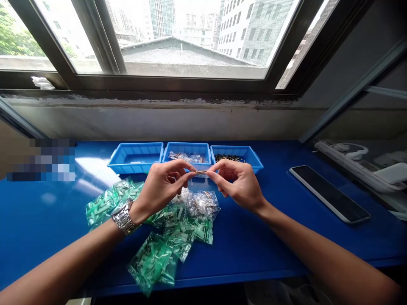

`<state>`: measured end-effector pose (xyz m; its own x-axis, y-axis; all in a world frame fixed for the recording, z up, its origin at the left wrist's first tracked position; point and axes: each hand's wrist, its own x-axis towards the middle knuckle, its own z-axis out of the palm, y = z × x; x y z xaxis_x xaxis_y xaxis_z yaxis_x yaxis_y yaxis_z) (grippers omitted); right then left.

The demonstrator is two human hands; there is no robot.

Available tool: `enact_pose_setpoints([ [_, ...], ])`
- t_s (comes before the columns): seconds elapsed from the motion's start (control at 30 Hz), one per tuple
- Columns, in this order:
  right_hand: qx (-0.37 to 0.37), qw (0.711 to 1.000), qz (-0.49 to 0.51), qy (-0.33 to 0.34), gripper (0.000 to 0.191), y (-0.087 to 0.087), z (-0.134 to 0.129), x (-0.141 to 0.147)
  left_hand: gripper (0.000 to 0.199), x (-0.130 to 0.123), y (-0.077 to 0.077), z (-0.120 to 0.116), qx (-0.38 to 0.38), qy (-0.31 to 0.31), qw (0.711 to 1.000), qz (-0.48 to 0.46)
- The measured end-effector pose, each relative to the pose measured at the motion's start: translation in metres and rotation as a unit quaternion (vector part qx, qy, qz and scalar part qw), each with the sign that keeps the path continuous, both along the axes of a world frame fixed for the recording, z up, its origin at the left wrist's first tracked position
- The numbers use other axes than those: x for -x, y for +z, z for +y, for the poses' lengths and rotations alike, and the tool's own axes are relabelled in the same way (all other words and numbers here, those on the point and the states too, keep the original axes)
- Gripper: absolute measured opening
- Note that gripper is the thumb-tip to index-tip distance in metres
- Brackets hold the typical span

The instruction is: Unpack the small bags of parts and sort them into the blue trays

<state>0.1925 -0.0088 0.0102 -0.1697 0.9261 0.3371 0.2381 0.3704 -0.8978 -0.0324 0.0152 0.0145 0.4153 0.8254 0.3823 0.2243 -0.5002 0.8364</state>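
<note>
Blue table (273, 250) below window (190, 38). Small slender metallic piece (201, 172) held level above the table, before the middle blue bin (186, 147); left hand (167, 181) and right hand (238, 181) each pinch one end, thumb and forefinger closed. Green packets (152, 262) below.

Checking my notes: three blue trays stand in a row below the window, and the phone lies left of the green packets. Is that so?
No: the head view shows the phone lying right of the green packets. The three blue trays stand in a row below the window.
</note>
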Motion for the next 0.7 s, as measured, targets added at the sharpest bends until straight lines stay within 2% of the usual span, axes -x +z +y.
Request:
enact_pose_setpoints([
  [0.1, -0.004, 0.999, 0.036, 0.01, 0.018, -0.0018, -0.0001, 0.0008, 0.012, 0.0, -0.0002, -0.0016, -0.014, 0.004, 1.0, -0.022],
  [0.2, -0.029, 0.999, 0.03, -0.012, 0.015, -0.0018, -0.0011, 0.0014, 0.011, 0.0002, -0.0012, -0.0025, -0.056, 0.018, 0.998, -0.037],
  [0.37, -0.064, 0.997, 0.02, -0.024, 0.026, 0.0007, -0.0036, 0.0014, 0.024, 0.0011, -0.0038, -0.003, -0.143, 0.026, 0.989, -0.029],
  [0.5, -0.09, 0.995, 0.006, -0.034, 0.028, 0.0013, -0.0057, 0.0015, 0.03, 0.0012, -0.0037, -0.0036, -0.157, 0.018, 0.987, -0.03],
  [0.7, -0.11, 0.993, -0.023, -0.041, 0.03, 0.0, -0.008, 0.0022, 0.026, 0.0006, -0.0034, -0.0038, -0.163, 0.039, 0.986, -0.027],
])
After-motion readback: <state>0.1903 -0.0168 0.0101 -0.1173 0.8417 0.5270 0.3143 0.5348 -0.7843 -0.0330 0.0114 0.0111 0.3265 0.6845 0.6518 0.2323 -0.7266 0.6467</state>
